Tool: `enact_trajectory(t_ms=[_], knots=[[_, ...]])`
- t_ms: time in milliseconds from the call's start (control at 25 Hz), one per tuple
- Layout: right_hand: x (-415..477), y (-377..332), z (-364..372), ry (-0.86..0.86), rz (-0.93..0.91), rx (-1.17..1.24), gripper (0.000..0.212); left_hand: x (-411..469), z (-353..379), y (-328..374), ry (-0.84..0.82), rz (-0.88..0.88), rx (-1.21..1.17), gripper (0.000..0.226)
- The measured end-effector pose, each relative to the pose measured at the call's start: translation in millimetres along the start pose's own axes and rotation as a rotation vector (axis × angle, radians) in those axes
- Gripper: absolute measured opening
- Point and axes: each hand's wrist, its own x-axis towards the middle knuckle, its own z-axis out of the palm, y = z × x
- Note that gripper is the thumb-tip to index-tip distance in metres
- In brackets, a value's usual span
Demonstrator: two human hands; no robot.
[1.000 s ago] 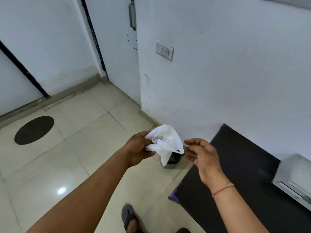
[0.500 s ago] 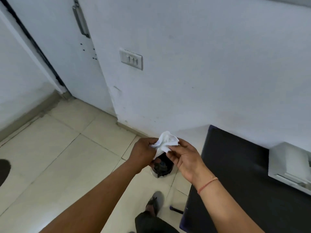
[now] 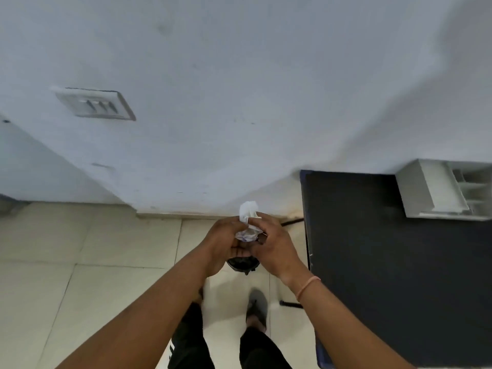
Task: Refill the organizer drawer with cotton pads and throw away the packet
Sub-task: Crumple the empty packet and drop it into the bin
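A crumpled white packet is squeezed between both my hands, its top sticking up above my fingers. My left hand cups it from the left and below. My right hand presses it from the right. Both hands hover directly over a small dark bin standing on the tiled floor by the wall; only the bin's near rim shows under my hands. The white organizer with an open drawer sits on the black table at the right.
The black table fills the right side, its edge close to my right wrist. A white wall with a switch plate rises ahead. My feet stand on the beige tiles just behind the bin.
I have stepped closer and now look steeply down. My hands have crushed the packet smaller and moved over the bin. The organizer drawer has come into fuller view.
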Motion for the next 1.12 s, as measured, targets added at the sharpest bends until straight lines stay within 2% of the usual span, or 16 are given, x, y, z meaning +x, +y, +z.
enact_trajectory(t_ms=[160, 280, 400, 480, 600, 720, 840, 880, 960, 1040, 1120], knots=[[27, 35, 28, 0.145, 0.137, -0.044, 0.043, 66, -26, -8, -0.105, -0.206, 0.024, 0.036], [46, 68, 55, 0.234, 0.362, 0.1, 0.037, 115, -48, -19, -0.14, -0.313, 0.009, 0.051], [71, 107, 84, 0.325, 0.5, 0.184, 0.026, 166, -70, -45, -0.206, -0.389, 0.064, 0.054], [89, 137, 101, 0.404, 0.564, 0.199, 0.022, 202, -80, -70, -0.182, -0.417, 0.099, 0.049], [120, 191, 130, 0.461, 0.685, 0.238, 0.017, 257, -87, -110, -0.024, -0.388, 0.237, 0.04], [151, 249, 164, 0.455, 0.782, 0.232, 0.007, 314, -93, -159, 0.037, -0.39, 0.326, 0.03], [184, 311, 200, 0.404, 0.855, 0.211, 0.012, 369, -96, -208, 0.061, -0.382, 0.4, 0.025], [193, 327, 210, 0.376, 0.88, 0.212, 0.006, 384, -95, -221, 0.076, -0.368, 0.433, 0.025], [212, 363, 229, 0.271, 0.941, 0.233, 0.021, 410, -95, -245, 0.088, -0.352, 0.495, 0.018], [224, 393, 244, 0.175, 1.011, 0.358, 0.036, 433, -98, -270, 0.073, -0.352, 0.534, 0.014], [227, 407, 250, 0.171, 1.043, 0.493, 0.041, 441, -103, -286, 0.111, -0.326, 0.581, 0.011]])
